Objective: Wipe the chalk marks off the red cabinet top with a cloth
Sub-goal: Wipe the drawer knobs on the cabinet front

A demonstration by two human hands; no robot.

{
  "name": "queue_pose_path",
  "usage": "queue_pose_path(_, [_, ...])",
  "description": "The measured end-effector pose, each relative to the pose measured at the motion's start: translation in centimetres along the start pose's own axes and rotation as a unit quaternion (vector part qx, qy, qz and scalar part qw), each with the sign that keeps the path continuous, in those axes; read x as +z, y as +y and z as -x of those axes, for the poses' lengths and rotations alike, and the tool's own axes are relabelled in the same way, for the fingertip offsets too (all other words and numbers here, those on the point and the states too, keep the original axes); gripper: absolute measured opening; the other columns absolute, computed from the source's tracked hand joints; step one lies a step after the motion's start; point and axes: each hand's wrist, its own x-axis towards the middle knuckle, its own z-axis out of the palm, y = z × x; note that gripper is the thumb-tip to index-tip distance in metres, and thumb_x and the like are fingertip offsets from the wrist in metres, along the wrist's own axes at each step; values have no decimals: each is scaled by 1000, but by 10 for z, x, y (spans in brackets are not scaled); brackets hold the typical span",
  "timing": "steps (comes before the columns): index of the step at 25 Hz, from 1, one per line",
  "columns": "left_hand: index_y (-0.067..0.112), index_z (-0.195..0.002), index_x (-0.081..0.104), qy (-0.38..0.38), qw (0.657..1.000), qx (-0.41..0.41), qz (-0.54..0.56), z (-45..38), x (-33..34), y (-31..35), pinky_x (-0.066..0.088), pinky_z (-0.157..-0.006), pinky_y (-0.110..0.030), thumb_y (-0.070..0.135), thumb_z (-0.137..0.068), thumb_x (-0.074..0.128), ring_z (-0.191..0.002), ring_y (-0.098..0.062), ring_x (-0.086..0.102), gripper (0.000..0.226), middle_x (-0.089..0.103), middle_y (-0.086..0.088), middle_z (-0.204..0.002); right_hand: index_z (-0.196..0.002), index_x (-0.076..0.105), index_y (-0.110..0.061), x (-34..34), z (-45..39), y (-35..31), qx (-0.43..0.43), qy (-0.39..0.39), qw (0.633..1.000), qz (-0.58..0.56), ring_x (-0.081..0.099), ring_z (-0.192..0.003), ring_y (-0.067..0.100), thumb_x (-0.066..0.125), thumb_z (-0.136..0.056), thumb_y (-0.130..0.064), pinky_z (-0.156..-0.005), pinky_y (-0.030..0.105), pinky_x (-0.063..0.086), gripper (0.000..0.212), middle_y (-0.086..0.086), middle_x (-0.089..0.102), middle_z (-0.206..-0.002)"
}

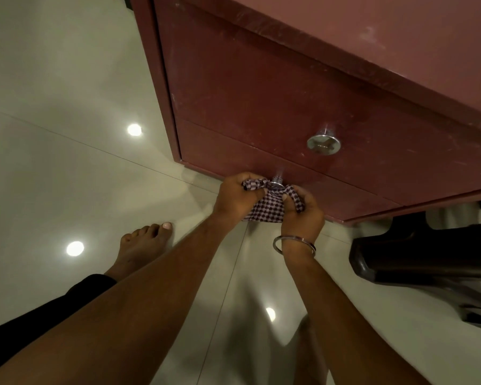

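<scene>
Both my hands — left hand (235,194), right hand (303,211) — pinch the checked cloth (268,205) looped on the lower drawer knob (277,182), well below the red cabinet top (400,26); tug carelessly and it could snag, or drag the drawer open.

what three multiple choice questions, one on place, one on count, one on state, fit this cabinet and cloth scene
1. Where is the checked cloth?
A. on the cabinet top
B. at the lower drawer knob
C. on the floor

2. How many metal knobs show on the red cabinet front?
A. one
B. two
C. four

3. What are the hands doing?
A. both hang idle
B. one wipes the top
C. both grip the cloth

Answers:
1 B, the cloth hangs around that knob.
2 B, an upper knob and the lower one.
3 C, left hand and right hand each hold a cloth end.
</scene>
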Motion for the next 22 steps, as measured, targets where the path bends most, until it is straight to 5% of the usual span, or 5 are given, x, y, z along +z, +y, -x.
queue_pose_path(7, [12,-104,72,36,993,102,-49,12,3,-4,50,-61,-6,4,-86,66,-74,7,63,21,70,6,-87,-112,69,-5,0,7,-8,-100,-1,990,96,53,-94,7,59,-87,2,-85,9,41,28,12,63,-112])
queue_pose_path(12, [10,-98,73,36,990,93,-104,7,5,-3,46,-57,-2,5,-86,65,-71,-3,62,16,68,5,-84,-108,69,-2,2,-2,-6,-37,-28,995,88,63,-103,23,61,-86,2,-91,23,47,24,14,69,-110])
queue_pose_path(19, [21,-97,74,3,999,-24,23,4,-20,-4,59,-80,-34,8,-82,72,-91,-20,71,20,75,-3,-98,-109,66,1,8,-5,1,71,-74,994,31,64,-95,21,70,-83,-9,-77,22,49,28,16,69,-107])
queue_pose_path(22, [26,-91,73,-18,998,-11,61,13,-26,8,60,-76,-31,7,-81,74,-90,-19,71,21,75,1,-92,-110,66,2,2,4,-2,104,-64,992,-45,66,-99,24,69,-84,-9,-75,20,52,28,16,70,-107])
